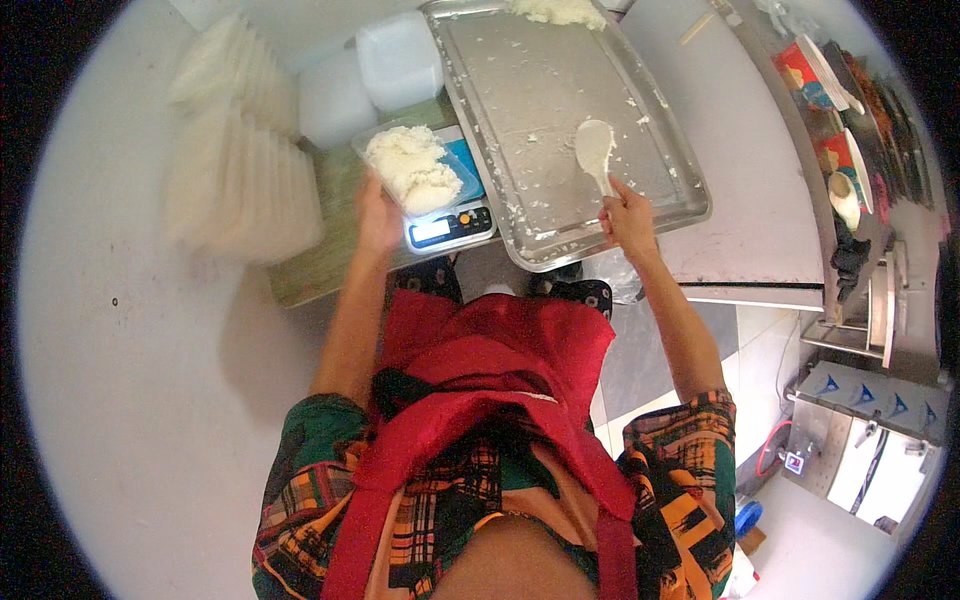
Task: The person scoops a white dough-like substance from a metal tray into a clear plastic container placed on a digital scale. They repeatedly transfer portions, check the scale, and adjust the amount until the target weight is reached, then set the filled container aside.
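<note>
My left hand (378, 215) grips the near left side of a clear plastic container (468, 184) heaped with white rice (408, 165). The container sits on or just over a small digital scale (470, 226) with a lit display; I cannot tell whether it rests there. My right hand (628, 218) is closed round the handle of a white rice paddle (594, 148), its head over a large metal tray (540, 251). Scattered grains cling to the tray, and a mound of rice (560, 10) lies at its far end.
Stacks of translucent containers (240, 180) stand at the left by the wall, with more white containers (400, 62) behind the scale. On the right, a white counter (725, 170) borders a shelf with red paper cups (800, 80) and a ladle (843, 198).
</note>
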Tool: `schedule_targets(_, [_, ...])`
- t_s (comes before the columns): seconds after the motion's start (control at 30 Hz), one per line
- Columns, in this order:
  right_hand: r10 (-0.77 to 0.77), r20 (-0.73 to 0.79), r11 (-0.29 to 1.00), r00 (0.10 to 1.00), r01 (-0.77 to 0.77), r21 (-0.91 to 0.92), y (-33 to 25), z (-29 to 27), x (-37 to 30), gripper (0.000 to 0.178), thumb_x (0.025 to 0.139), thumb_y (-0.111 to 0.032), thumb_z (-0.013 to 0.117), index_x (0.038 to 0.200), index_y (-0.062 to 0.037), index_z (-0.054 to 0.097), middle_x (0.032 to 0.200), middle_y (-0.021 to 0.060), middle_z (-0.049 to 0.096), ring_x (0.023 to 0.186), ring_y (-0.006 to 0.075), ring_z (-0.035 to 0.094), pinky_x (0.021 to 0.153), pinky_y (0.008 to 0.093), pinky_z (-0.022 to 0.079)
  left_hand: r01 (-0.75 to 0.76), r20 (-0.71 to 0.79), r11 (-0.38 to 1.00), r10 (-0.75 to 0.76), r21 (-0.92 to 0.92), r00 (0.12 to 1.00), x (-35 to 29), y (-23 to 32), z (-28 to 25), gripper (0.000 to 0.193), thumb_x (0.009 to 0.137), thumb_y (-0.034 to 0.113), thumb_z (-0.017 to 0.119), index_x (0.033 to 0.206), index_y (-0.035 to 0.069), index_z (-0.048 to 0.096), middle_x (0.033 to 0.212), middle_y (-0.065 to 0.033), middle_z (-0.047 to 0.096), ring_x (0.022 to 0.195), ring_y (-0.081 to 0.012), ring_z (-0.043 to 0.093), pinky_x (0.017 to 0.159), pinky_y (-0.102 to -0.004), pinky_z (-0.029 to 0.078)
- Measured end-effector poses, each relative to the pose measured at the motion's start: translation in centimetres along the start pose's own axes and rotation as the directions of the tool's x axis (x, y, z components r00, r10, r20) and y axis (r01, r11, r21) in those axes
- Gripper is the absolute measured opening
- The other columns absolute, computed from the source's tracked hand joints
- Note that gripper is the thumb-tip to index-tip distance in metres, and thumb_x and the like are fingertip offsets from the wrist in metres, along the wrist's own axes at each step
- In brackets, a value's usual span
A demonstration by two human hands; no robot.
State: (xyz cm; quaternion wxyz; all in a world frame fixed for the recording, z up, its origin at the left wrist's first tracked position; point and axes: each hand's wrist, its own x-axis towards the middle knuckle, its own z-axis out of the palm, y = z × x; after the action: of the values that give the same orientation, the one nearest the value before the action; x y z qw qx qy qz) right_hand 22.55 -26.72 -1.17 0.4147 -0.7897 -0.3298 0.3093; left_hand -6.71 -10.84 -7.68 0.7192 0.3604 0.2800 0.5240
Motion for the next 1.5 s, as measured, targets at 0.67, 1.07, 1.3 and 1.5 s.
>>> schedule_targets(0.67, [-0.046,0.454,0.99,0.89,-0.021,0.141,-3.0,4.8,4.8,0.045,0.079,-0.005,0.045,0.124,-0.0054,0.039,0.06,0.002,0.05,0.044,0.0067,0.04,0.034,0.0204,0.029,0.303,-0.298,0.943,-0.252,0.139,0.921,-1.3,1.2,-0.8,0.033,0.075,-0.004,0.039,0.107,-0.011,0.039,0.081,-0.0163,0.054,0.071,-0.0247,0.059,0.06,-0.0319,0.053])
schedule_targets(1.07, [0.041,0.502,0.914,0.864,-0.235,0.33,-3.1,3.2,3.7,0.04,0.083,-0.01,0.048,0.123,-0.0077,0.042,0.066,0.002,0.051,0.049,0.0074,0.042,0.037,0.0186,0.031,0.288,-0.308,0.952,-0.245,0.103,0.919,-1.4,1.4,-0.7,0.042,0.074,-0.004,0.042,0.114,-0.012,0.033,0.08,-0.0172,0.054,0.071,-0.0266,0.058,0.061,-0.033,0.053])
schedule_targets(1.3, [0.038,0.376,0.936,0.926,-0.165,0.312,-2.4,1.9,4.9,0.043,0.08,-0.011,0.048,0.123,-0.0075,0.041,0.064,0.0017,0.051,0.046,0.0078,0.042,0.036,0.0199,0.032,0.302,-0.309,0.949,-0.261,0.09,0.914,-1.5,2.0,0.1,0.034,0.076,-0.003,0.042,0.11,-0.009,0.037,0.084,-0.0177,0.054,0.072,-0.0268,0.058,0.063,-0.0324,0.053])
schedule_targets(1.5, [-0.014,0.241,1.0,0.97,0.011,0.011,-2.6,1.4,6.0,0.044,0.078,-0.009,0.048,0.121,-0.0069,0.043,0.057,0.0038,0.052,0.041,0.0105,0.044,0.036,0.0244,0.036,0.303,-0.337,0.95,-0.261,0.078,0.905,-1.5,1.7,-0.2,0.034,0.077,-0.003,0.041,0.11,-0.009,0.035,0.084,-0.018,0.054,0.073,-0.027,0.059,0.063,-0.0319,0.053])
